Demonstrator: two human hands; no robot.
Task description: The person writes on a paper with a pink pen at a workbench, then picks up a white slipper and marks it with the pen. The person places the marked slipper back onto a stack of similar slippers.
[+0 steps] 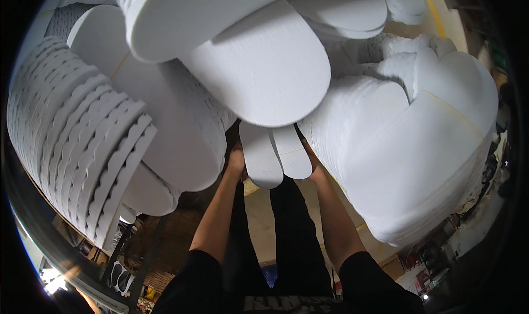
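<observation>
Two rounded white foam slipper soles (263, 157) lie side by side between my hands, perhaps the tops of two stacks; their far ends are hidden. A thin yellowish line crosses each one. My left hand (237, 160) grips the left edge, its fingers mostly out of sight. On the opposite side my right hand (313, 158) closes around the right sole (293, 154), with most of its fingers hidden behind it. Just beyond them a large rounded white sole piece (264, 66) overhangs the pair.
Thick piles of white soles crowd both sides: a scalloped-edged stack (77, 143) at far left, a smooth stack (171, 126) beside it, and a big pile (419, 148) at right. Another white stack (193, 16) looms closest overhead. Dark shelving and clutter (127, 275) sit lower left.
</observation>
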